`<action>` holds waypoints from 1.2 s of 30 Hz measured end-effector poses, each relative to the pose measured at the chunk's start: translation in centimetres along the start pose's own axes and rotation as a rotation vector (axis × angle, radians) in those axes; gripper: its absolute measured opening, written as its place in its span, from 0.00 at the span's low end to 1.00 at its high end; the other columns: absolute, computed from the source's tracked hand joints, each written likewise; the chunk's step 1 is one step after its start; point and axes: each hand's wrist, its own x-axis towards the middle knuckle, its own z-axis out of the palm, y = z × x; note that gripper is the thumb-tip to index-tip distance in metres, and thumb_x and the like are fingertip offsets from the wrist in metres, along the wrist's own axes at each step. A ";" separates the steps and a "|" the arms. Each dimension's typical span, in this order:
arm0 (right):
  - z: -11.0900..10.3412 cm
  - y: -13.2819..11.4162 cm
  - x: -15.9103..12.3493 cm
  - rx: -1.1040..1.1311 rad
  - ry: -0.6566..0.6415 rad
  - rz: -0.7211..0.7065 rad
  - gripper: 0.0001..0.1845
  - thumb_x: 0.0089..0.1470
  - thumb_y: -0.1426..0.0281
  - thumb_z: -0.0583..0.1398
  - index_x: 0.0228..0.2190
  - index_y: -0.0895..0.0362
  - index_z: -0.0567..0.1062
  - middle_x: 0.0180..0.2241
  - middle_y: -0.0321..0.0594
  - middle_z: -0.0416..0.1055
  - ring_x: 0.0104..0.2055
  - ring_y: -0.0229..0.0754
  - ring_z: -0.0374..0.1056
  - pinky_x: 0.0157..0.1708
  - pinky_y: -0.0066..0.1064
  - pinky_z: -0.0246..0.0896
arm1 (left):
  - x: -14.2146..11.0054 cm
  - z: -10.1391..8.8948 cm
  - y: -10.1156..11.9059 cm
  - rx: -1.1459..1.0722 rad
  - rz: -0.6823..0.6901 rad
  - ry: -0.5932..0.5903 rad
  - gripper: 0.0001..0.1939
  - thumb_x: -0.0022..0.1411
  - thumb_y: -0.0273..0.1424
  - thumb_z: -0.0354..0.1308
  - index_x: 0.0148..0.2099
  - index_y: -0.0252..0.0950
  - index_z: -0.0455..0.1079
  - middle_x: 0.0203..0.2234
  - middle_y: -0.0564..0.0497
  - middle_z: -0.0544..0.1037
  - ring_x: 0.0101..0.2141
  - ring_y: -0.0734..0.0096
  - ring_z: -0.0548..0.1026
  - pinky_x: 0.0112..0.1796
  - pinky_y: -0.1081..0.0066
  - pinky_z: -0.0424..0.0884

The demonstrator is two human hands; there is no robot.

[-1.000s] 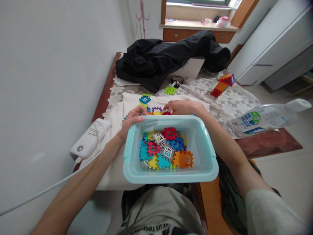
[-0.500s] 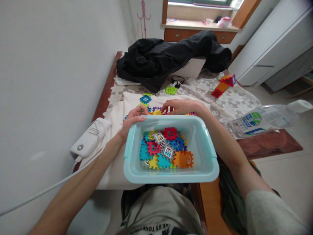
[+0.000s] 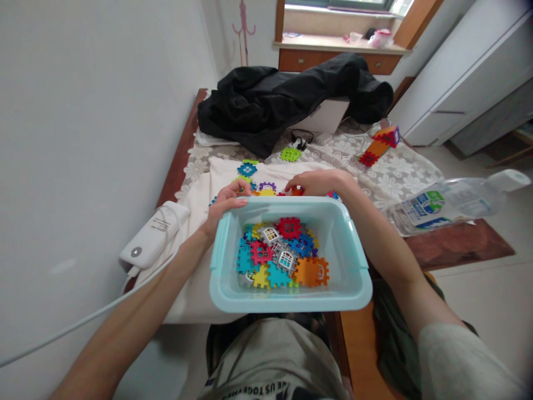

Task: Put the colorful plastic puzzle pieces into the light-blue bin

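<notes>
A light-blue plastic bin [image 3: 291, 303] stands in front of me, with colourful notched building tiles [image 3: 287, 255] piled inside, some with white window inserts. My left hand [image 3: 225, 203] is at the bin's far left corner, thumb along the rim and fingers bent; whatever they close on is hidden. Beyond the far rim, my right hand [image 3: 316, 182] curls its fingers down round a red-orange tile [image 3: 297, 190], partly covered by the hand. Close by between the hands lie a yellow tile [image 3: 267, 192] and a purple tile [image 3: 267, 185]. Farther back is a blue window tile [image 3: 247, 169].
A clear plastic bottle [image 3: 449, 203] is at the right. An orange-red tile build [image 3: 380, 145], a green tile [image 3: 290, 154] and a black headset [image 3: 302, 139] rest on the patterned cloth. Behind lies a black jacket [image 3: 266, 100]; a white corded device [image 3: 154, 230] sits left.
My right hand has shifted slightly right and its fingers have curled in. A red-orange tile now shows beneath them. My left hand and the bin stay nearly still.
</notes>
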 end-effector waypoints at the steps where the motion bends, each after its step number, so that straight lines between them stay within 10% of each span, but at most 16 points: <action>1: -0.1 -0.4 0.0 -0.016 -0.020 0.015 0.23 0.52 0.67 0.70 0.51 0.49 0.87 0.51 0.42 0.86 0.46 0.55 0.80 0.40 0.39 0.74 | 0.0 0.0 0.0 -0.001 0.001 0.004 0.18 0.46 0.33 0.74 0.38 0.37 0.73 0.26 0.54 0.80 0.22 0.73 0.76 0.24 0.77 0.68; 19: -0.5 0.2 1.5 0.202 0.013 -0.179 0.14 0.55 0.74 0.64 0.44 0.54 0.82 0.42 0.39 0.84 0.40 0.44 0.75 0.39 0.31 0.65 | 0.1 0.1 0.0 -0.013 0.006 0.003 0.18 0.45 0.32 0.74 0.37 0.36 0.73 0.25 0.55 0.79 0.22 0.74 0.75 0.24 0.77 0.68; 36: -3.7 -0.6 -1.6 0.583 0.578 -0.284 0.13 0.61 0.61 0.69 0.45 0.53 0.81 0.43 0.41 0.82 0.46 0.47 0.76 0.48 0.40 0.75 | 0.1 -0.1 0.0 0.014 0.014 -0.009 0.17 0.45 0.33 0.74 0.37 0.36 0.73 0.25 0.55 0.79 0.22 0.75 0.74 0.24 0.77 0.68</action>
